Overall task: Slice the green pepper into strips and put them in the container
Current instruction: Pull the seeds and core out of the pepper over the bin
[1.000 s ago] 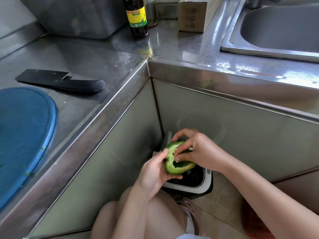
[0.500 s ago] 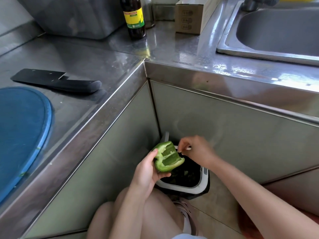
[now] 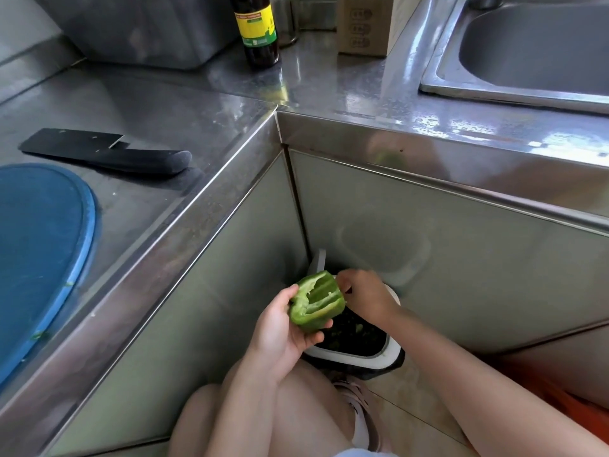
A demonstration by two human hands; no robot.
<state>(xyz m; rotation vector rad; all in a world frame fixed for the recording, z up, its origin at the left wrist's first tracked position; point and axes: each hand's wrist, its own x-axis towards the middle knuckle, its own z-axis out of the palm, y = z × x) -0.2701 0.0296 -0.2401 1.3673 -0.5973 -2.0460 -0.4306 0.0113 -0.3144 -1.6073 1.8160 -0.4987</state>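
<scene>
- Green pepper, a hollowed half: gripped cut side up in the left hand, thumb on the near rim, fingers curled beneath, low in front of the knees. Likely turned that way to keep the inside open for cleaning.
- Right hand: fingers bunched at the pepper's far edge, seemingly plucking at pith or seeds. Could not tell what, if anything, was pinched.
- Held right above the open bin on the floor in the cabinet corner, presumably to let scraps drop straight in.
- Judged as cleaning. Slicing not yet begun.
- Up on the steel surface: blue cutting board at the left, black knife laid just beyond it, both untouched and ready for cutting.
- Farther back: dark bottle, cardboard box, steel tub, sink at the right. Could not tell which vessel was meant as the container.
</scene>
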